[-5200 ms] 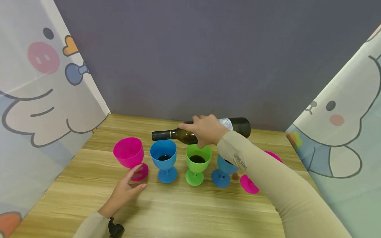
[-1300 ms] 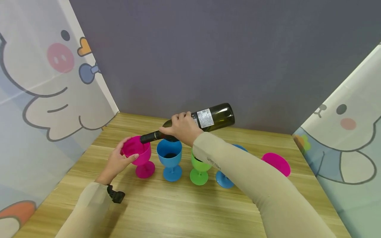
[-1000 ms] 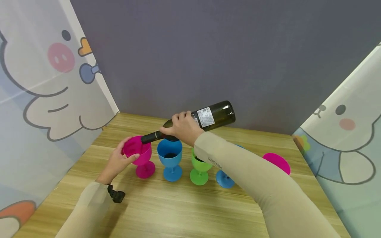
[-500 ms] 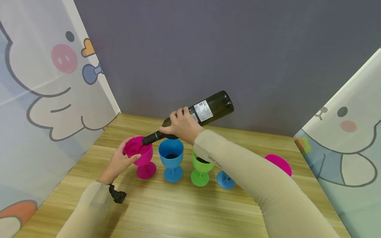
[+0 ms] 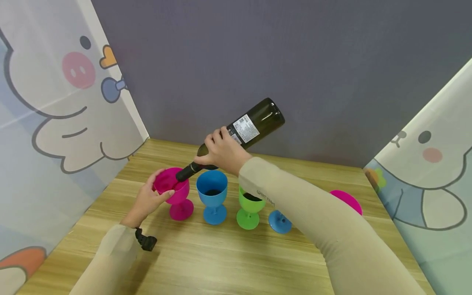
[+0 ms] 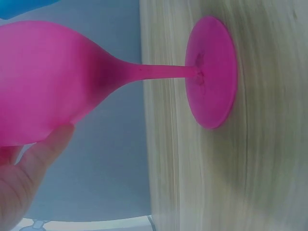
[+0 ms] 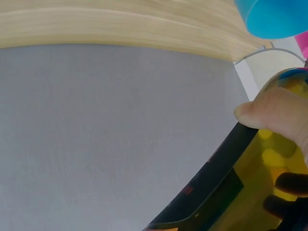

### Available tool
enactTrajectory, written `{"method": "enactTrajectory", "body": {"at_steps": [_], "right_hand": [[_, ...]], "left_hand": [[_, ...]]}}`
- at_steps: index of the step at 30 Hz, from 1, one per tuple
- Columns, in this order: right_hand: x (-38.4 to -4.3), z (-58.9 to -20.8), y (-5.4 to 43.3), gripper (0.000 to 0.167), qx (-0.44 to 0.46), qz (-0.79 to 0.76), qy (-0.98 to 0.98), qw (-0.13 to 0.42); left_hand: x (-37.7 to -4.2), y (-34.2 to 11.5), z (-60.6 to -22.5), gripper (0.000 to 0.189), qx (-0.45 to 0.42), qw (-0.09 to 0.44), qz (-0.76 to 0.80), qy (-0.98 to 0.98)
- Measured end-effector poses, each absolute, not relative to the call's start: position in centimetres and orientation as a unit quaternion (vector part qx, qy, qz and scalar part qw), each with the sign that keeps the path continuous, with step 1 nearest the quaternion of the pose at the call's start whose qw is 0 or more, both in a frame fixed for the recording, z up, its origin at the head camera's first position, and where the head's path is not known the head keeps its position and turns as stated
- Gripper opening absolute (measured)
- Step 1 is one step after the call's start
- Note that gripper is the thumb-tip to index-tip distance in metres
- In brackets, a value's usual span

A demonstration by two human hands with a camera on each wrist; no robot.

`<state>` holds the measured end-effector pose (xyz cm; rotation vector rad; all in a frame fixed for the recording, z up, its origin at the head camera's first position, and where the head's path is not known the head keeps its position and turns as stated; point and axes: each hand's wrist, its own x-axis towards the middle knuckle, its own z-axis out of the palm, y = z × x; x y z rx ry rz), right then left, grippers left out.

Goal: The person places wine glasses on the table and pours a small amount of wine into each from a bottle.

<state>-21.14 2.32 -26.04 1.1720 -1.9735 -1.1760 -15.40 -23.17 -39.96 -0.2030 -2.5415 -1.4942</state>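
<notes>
My right hand (image 5: 225,152) grips a dark green wine bottle (image 5: 263,119) by its shoulder, with the base raised and the neck slanting down to the left. The bottle's mouth lies just inside the rim of a pink goblet (image 5: 182,191), where a thin dark stream shows. Around that goblet's bowl curls my left hand (image 5: 147,199), thumb in front and fingers behind. In the left wrist view the goblet's foot (image 6: 211,72) stands on the table. The right wrist view has my thumb (image 7: 269,115) against the bottle's glass.
To the right stand a blue goblet (image 5: 212,200) and a green goblet (image 5: 248,220), both with dark liquid. Another blue goblet (image 5: 280,222) and a pink goblet (image 5: 346,199) are partly hidden behind my right sleeve. A grey panel (image 5: 236,73) rises behind the wooden table (image 5: 206,262).
Earlier the bottle lay nearly level above the blue and green goblets; it moved left, then its base rose steeper. My left hand went from the pink goblet's foot up to its bowl.
</notes>
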Motion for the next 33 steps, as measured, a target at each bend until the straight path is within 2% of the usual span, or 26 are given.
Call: {"method": "enactTrajectory", "body": {"at_steps": [6, 12, 20, 26, 33], "right_hand": [[-21.3, -25.9, 2.3, 0.062, 0.445, -0.441, -0.719, 0.3], [-21.0, -25.9, 2.1, 0.057, 0.449, -0.44, -0.705, 0.327], [-20.4, -25.6, 0.9, 0.064, 0.455, -0.489, -0.671, 0.323], [-20.0, -26.3, -0.7, 0.054, 0.504, -0.482, -0.627, 0.345], [-19.9, -25.3, -0.6, 0.059, 0.49, -0.517, -0.622, 0.325]], "left_hand": [[-15.4, -23.0, -40.1, 0.072, -0.069, 0.092, -0.508, -0.854], [-15.5, -23.0, -40.1, 0.071, -0.067, 0.094, -0.496, -0.861], [-15.4, -23.3, -39.8, 0.071, -0.069, 0.067, -0.505, -0.858], [-14.0, -23.8, -40.1, 0.071, -0.073, 0.082, -0.481, -0.87], [-14.8, -23.0, -40.1, 0.068, -0.091, 0.099, -0.475, -0.869]]}}
